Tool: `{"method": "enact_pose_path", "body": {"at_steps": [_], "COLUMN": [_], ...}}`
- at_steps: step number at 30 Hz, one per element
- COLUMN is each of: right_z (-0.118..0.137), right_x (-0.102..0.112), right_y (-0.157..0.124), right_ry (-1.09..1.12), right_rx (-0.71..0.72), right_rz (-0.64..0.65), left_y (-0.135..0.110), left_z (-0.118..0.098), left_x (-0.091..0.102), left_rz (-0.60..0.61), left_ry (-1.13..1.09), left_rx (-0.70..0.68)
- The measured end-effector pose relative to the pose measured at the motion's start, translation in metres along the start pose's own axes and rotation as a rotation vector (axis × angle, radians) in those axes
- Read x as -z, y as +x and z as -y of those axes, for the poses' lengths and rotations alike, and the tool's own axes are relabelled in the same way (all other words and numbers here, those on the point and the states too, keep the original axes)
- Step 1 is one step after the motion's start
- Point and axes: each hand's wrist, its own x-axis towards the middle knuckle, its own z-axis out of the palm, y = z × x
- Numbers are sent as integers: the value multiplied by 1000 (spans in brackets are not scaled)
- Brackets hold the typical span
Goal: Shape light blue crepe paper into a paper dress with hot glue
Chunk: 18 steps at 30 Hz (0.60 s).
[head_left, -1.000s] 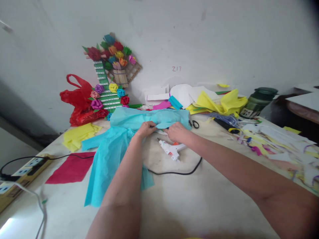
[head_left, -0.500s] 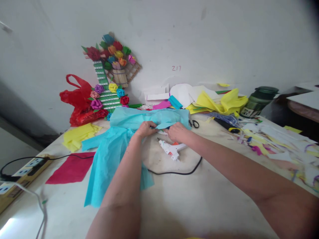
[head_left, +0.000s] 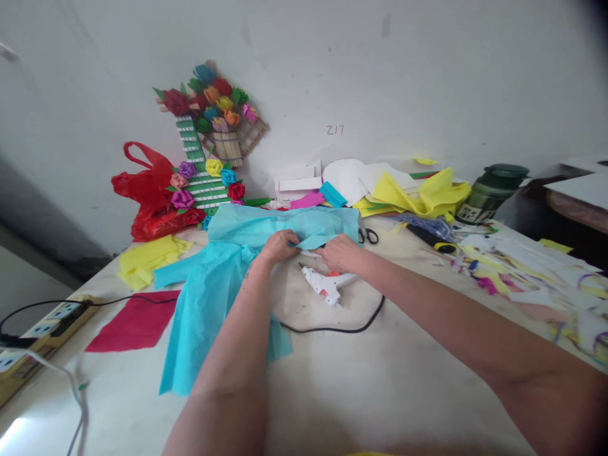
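A large sheet of light blue tissue paper lies crumpled across the middle of the table. My left hand pinches its near edge with the fingers closed. My right hand grips the same edge a little to the right, fingers also closed. A white hot glue gun lies on the table just below my right hand, with its black cord curving toward me. Black-handled scissors rest right of the blue paper.
A paper-flower craft piece leans on the wall beside a red plastic bag. Yellow paper, a green jar and paper scraps crowd the right. A red sheet, yellow sheets and a power strip lie left.
Nothing notable: both hands stay pinched on the blue paper's edge, with only a slight shift of the view.
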Motion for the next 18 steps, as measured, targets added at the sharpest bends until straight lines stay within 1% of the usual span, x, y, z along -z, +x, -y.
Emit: {"method": "enact_pose_path", "body": {"at_steps": [4,10,14,18], "right_z": [-2,-3,-4,-4], "right_x": [0,1,0,-1], "right_y": [-3,-6,-3,1], "right_ry": [25,88,112,127], "right_rx": [24,-63,-91,-110], "right_rz": [-15,-51,-64,-68], "left_y": [0,-1,-2,-2], "left_z": [0,-2,-5,-7], "left_x": [-1,1,4,6], "left_rz": [-5,4,25,47], "left_ry": [5,-23,-40,-38], "left_rx": [12,15,3,26]}}
